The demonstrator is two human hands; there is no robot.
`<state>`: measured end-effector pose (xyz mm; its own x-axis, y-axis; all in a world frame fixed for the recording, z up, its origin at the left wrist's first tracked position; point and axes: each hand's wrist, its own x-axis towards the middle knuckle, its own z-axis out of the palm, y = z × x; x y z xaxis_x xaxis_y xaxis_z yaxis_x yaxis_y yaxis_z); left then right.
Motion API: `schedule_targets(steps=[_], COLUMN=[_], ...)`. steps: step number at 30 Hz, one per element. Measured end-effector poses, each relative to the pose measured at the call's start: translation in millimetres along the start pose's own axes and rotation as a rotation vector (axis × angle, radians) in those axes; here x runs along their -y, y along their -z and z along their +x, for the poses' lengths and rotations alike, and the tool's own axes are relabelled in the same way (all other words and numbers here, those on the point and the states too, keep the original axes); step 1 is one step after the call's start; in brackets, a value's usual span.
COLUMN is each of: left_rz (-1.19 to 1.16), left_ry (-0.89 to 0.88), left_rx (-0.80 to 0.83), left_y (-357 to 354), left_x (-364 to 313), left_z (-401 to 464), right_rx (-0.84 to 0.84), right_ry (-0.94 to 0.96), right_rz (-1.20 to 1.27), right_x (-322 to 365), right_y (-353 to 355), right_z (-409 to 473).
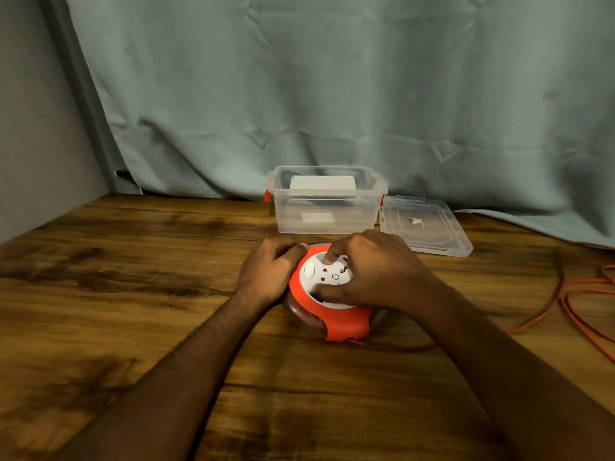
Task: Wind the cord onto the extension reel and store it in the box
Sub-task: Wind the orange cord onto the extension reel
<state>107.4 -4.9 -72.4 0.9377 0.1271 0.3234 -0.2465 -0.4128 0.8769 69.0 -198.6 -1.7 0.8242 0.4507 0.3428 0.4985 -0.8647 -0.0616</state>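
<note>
Pale green cloth (332,78) hangs behind a dark-grained wooden table (133,294). On the table, near its middle, sits the extension reel (346,322), an orange ring around a white socket face, lying flat. The left hand (266,271) curls around the reel's left rim, gripping it. The right hand (376,271) rests on top, its thumb and a fingertip pressed into the white face, fingers bent over it. The orange cord (579,314) leaves the reel's near edge and trails in loose loops over the right side of the table. Behind the reel stands the clear box (327,221) with red clips, open, something white inside. Its clear lid (429,227) lies flat just beside it on the right.
</note>
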Motion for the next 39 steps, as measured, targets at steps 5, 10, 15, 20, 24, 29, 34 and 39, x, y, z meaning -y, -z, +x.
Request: schedule_targets(steps=[5, 10, 15, 20, 24, 29, 34, 39], left_rz=[0.004, 0.0, -0.017, -0.019, -0.026, -0.042, -0.043, -0.054], left_ry=[0.014, 0.016, 0.019, 0.015, 0.012, 0.004, 0.009, 0.033], left_rx=[-0.003, -0.003, 0.037, 0.048, 0.036, 0.023, 0.028, 0.052], left_y=[-0.7, -1.2, -0.6, 0.5, 1.1, 0.3, 1.0, 1.4], left_x=[-2.4, -1.5, -0.8, 0.3, 0.8, 2.5, 5.1, 5.4], left_z=[-1.9, -1.5, -2.2, -1.7, -0.1, 1.0, 2.5, 2.2], right_rx=[-0.035, -0.153, -0.147, 0.015, 0.174, 0.187, 0.095, -0.014], right_ry=[-0.161, -0.34, -0.329, -0.282, -0.032, 0.06, -0.014, -0.23], right_rz=[-0.055, -0.051, -0.077, 0.036, 0.145, 0.085, 0.014, -0.023], right_x=[8.8, 13.0, 11.2, 1.3, -4.7, -6.1, -2.7, 6.5], right_y=[-6.7, -7.9, -10.0, -4.9, 9.6, 3.9, -1.2, -8.1], right_z=[4.1, 1.3, -1.9, 5.7, 3.9, 1.6, 1.4, 6.7])
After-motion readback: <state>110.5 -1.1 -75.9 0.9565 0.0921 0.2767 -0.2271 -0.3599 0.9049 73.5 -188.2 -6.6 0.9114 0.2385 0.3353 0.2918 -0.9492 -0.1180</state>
